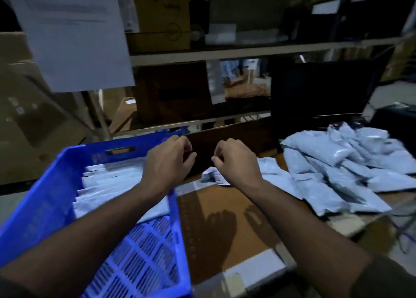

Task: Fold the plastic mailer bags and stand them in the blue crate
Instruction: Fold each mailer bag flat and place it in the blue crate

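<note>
Both hands hover with loosely curled, empty grips, left hand (167,160) over the blue crate (45,203) of standing folded mailers (112,180), right hand (236,162) above a crumpled mailer (210,176); flatten it on the table (225,225) before creasing.

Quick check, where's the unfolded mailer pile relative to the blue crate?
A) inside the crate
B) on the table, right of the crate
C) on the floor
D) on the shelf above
B: the loose mailer pile lies on the table, right of the blue crate.
</note>
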Tool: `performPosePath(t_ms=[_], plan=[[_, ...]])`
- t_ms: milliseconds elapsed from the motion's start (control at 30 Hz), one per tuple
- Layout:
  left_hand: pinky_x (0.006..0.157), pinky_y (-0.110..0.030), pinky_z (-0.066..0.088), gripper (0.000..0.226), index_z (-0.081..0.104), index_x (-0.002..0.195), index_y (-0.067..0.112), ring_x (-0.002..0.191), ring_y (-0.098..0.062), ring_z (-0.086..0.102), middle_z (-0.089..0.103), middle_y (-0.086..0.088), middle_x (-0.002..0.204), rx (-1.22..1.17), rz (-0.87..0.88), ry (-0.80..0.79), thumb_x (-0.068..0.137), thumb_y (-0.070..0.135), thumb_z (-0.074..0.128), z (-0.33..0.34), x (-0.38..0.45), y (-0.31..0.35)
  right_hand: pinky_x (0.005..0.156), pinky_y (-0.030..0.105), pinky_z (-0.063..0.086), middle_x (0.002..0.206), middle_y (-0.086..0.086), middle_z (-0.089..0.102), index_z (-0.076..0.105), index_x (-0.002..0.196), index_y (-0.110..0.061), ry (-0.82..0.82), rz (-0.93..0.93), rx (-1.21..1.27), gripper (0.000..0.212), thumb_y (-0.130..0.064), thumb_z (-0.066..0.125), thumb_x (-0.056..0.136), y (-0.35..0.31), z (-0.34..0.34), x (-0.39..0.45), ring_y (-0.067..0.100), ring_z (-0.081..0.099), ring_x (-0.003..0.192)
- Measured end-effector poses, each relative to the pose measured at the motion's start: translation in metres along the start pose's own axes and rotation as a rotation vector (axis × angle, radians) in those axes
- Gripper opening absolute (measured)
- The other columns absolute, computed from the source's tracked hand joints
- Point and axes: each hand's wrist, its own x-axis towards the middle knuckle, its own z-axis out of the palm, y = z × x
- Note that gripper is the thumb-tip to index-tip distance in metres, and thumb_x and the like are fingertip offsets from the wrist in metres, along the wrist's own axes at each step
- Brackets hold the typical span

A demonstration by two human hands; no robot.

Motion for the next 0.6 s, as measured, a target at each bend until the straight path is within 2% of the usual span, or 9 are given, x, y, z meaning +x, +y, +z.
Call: performPosePath(t_ms=[100,233,300,367,467,533,600], plan=[[0.063,-0.032,0.049,0.022,0.064,0.106,0.024,0.081,-0.014,0.061,0.062,0.007,0.097,-0.020,0.069,-0.071,0.094,0.043,0.065,0.028,0.013,0.041,0.064,0.030,0.038,0.091,-0.006,0.059,0.064,0.093,-0.025,-0.008,0.091,-0.046,0.011,-0.036,0.062,0.095,0.052,-0.014,-0.018,0.015,0.052,0.090],[0.063,-0.026,0.035,0.021,0.062,0.108,0.028,0.083,-0.012,0.059,0.061,0.009,0.100,-0.027,0.128,-0.183,0.096,0.045,0.061,0.071,0.032,0.099,0.065,0.032,0.039,0.092,-0.005,0.059,0.063,0.093,-0.025,-0.007,0.198,-0.086,0.012,-0.036,0.061,0.095,0.123,-0.032,-0.034,0.017,0.054,0.092],[0.063,-0.026,0.040,0.023,0.062,0.112,0.028,0.084,-0.010,0.058,0.062,0.009,0.106,-0.054,0.138,-0.225,0.097,0.045,0.061,0.092,0.045,0.129,0.062,0.031,0.036,0.084,-0.006,0.056,0.062,0.088,-0.024,-0.010,0.249,-0.100,0.012,-0.034,0.061,0.094,0.159,-0.041,-0.037,0.018,0.056,0.089],[0.066,-0.027,0.047,0.027,0.061,0.117,0.028,0.086,-0.011,0.060,0.063,0.008,0.110,-0.085,0.154,-0.264,0.096,0.045,0.062,0.114,0.058,0.157,0.060,0.032,0.039,0.083,-0.004,0.059,0.063,0.084,-0.022,-0.011,0.287,-0.118,0.013,-0.031,0.062,0.093,0.197,-0.050,-0.036,0.020,0.058,0.089],[0.068,-0.029,0.047,0.029,0.060,0.119,0.028,0.088,-0.013,0.061,0.061,0.008,0.114,-0.113,0.169,-0.288,0.096,0.046,0.061,0.149,0.078,0.197,0.067,0.033,0.044,0.096,0.000,0.062,0.067,0.095,-0.019,-0.005,0.348,-0.144,0.011,-0.029,0.063,0.092,0.255,-0.059,-0.031,0.022,0.056,0.099],[0.069,-0.031,0.044,0.031,0.059,0.121,0.026,0.093,-0.016,0.062,0.060,0.006,0.116,-0.144,0.135,-0.301,0.097,0.045,0.061,0.173,0.089,0.220,0.072,0.036,0.047,0.103,0.004,0.060,0.066,0.105,-0.018,-0.013,0.374,-0.176,0.017,-0.030,0.064,0.092,0.291,-0.061,-0.023,0.025,0.054,0.105],[0.076,-0.034,0.050,0.032,0.059,0.121,0.024,0.098,-0.019,0.063,0.061,0.004,0.117,-0.190,0.073,-0.318,0.096,0.045,0.062,0.196,0.096,0.238,0.077,0.038,0.048,0.106,0.006,0.058,0.063,0.109,-0.015,-0.047,0.362,-0.209,0.023,-0.029,0.066,0.091,0.323,-0.057,-0.014,0.028,0.053,0.107]])
